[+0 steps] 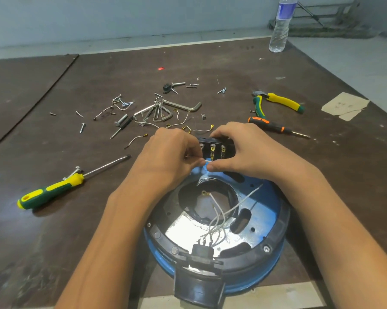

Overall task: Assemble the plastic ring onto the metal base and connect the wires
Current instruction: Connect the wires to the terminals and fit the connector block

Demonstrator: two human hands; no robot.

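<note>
**1. Near edge.** A black socket [199, 284] sits at the near rim of the base [268, 204]. The ring [275, 240] lies seated around the base rim, and a nut [266, 249] shows in it at the right. White wires [217, 217] rise from the socket and fan over the central opening. One ends in a loose eyelet [204, 192].

**2. Work point.** At the far rim stands the block [216, 141], its brass tabs [212, 150] facing the person. The left hand [172, 152] pinches a lead [207, 161] between thumb and forefinger, closed tight, with only the tip showing. The right hand [239, 150] grips the block, fingers curled over its top and thumb pressed beneath, just beside the lead tip.

**3. Critical relation.** The lead lies roughly left to right, its tip pointing toward the right thumb. The tabs lie just beyond the tip, and their long axis runs crosswise to the lead. The left hand carries the lead and is the nearer one. The next move likely calls for turning the tip into line with a tab while the right hand steadies the block. Which tab is intended cannot be told.

**4. Beyond.** On the table [54, 230] lie a screwdriver [52, 190] at left, hex keys [165, 110] among screws, and pliers [277, 101] at right. A bottle [281, 25] stands at the far edge.
</note>
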